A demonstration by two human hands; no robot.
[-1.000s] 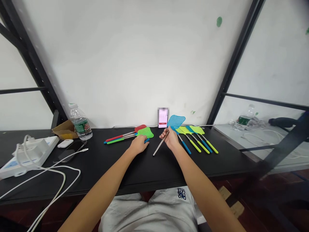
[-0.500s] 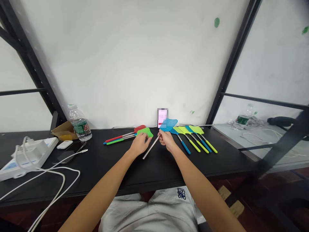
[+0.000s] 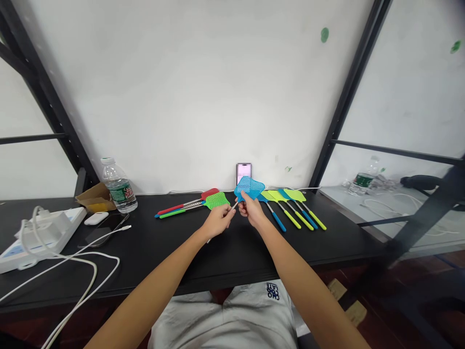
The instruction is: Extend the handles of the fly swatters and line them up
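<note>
Over the flat black tabletop, the right hand pinches a blue perforated swatter head near its base; the left hand closes around its slim silvery metal shaft, before an upright pink-screened phone.

The blue swatter has a perforated plastic head on a shiny metal shaft; the swatters at right have smooth plastic grips. Matt black desk. At left, a clear glossy plastic bottle, a dull cardboard box, and a glassy dark phone. Near, creased cloth.
</note>
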